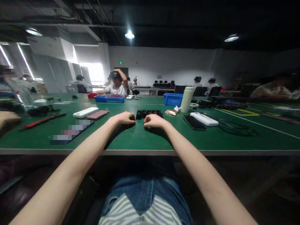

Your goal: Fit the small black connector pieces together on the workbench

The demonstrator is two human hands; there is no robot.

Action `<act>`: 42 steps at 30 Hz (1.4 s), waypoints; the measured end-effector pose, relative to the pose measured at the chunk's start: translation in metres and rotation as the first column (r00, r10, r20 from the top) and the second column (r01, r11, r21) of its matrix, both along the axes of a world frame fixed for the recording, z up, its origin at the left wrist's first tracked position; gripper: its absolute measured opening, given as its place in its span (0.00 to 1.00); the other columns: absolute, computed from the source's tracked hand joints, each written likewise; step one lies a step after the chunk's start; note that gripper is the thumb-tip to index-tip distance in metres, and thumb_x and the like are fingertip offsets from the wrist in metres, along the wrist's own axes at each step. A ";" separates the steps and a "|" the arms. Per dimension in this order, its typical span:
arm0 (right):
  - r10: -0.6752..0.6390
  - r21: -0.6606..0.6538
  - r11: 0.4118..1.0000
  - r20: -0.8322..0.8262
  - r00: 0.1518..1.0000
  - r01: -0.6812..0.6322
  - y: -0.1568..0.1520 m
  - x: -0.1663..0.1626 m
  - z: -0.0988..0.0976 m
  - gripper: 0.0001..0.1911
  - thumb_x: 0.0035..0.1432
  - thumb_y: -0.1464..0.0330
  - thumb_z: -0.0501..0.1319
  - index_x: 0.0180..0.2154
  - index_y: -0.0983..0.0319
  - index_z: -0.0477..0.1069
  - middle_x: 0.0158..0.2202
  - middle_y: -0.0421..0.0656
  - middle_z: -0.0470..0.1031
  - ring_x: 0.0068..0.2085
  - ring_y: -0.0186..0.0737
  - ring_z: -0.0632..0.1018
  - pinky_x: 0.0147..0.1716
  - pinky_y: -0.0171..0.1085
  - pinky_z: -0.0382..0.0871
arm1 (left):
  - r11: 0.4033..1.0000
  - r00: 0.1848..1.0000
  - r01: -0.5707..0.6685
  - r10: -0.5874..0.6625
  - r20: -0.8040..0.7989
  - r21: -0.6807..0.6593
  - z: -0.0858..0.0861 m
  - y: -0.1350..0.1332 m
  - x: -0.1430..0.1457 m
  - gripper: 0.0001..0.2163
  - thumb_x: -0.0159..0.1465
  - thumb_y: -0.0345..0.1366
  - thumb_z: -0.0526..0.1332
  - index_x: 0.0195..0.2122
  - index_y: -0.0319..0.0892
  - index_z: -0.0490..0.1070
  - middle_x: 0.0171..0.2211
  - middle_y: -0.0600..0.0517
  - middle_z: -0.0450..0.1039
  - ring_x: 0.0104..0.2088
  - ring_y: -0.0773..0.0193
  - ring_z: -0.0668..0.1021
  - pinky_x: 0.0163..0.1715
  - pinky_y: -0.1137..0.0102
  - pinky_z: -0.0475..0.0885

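Observation:
My left hand (126,118) rests low over the green table (140,141), fingers curled, with a small black part (132,118) between thumb and forefinger. Close by on the right, my right hand (154,120) is closed too, its fingertips turned down near the table; whatever they hold, if anything, is hidden. Just beyond both hands stands a block of small black parts (147,112) set close together in rows. The right hand covers the near side of that block. What kind of parts they are is too small to tell.
Left lie a phone (74,132), a white power bank (85,112) and a red tool (43,121). Right are a black phone (194,122), a white device (203,119), cables (236,127) and an upright pale green bottle (187,100). Blue bins (172,99) (109,99) stand farther back, with people beyond.

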State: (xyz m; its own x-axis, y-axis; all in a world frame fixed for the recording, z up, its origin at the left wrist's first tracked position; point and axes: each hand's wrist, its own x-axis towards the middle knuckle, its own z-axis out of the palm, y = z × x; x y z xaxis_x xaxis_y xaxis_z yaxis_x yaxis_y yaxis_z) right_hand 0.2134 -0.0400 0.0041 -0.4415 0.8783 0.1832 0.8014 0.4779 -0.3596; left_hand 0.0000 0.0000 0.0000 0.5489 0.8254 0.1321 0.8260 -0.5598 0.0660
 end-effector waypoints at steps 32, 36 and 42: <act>0.303 0.324 0.912 -0.121 0.945 -0.251 0.007 0.003 -0.006 0.14 0.40 0.77 0.62 0.34 0.64 0.71 0.34 0.40 0.64 0.36 0.34 0.69 0.38 0.34 0.64 | 0.970 0.999 -0.030 0.023 0.032 0.243 0.007 -0.007 0.001 0.20 0.52 0.49 0.64 0.42 0.43 0.71 0.38 0.51 0.76 0.36 0.61 0.76 0.31 0.73 0.64; 0.307 0.254 0.926 -0.075 0.949 -0.280 0.002 0.002 -0.003 0.12 0.42 0.76 0.63 0.34 0.65 0.72 0.35 0.42 0.69 0.37 0.36 0.70 0.38 0.34 0.64 | 0.983 0.999 -0.035 0.027 0.047 0.181 0.004 -0.005 0.001 0.21 0.52 0.51 0.63 0.42 0.44 0.71 0.39 0.51 0.76 0.35 0.62 0.76 0.30 0.73 0.65; 0.254 0.093 0.964 -0.024 0.967 -0.250 -0.005 0.000 0.001 0.11 0.45 0.72 0.64 0.35 0.65 0.73 0.34 0.43 0.74 0.36 0.35 0.73 0.36 0.32 0.65 | 0.989 0.999 -0.020 0.014 0.041 0.149 0.004 -0.005 0.000 0.22 0.51 0.54 0.62 0.42 0.44 0.71 0.39 0.51 0.76 0.37 0.61 0.77 0.32 0.73 0.66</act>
State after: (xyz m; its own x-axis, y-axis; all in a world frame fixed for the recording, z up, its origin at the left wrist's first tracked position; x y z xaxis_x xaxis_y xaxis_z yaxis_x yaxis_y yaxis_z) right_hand 0.2138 -0.0453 0.0055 -0.6384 0.7191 0.2745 0.6386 0.6939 -0.3329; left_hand 0.0001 -0.0049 0.0037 0.5270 0.8038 0.2761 0.8337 -0.5520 0.0154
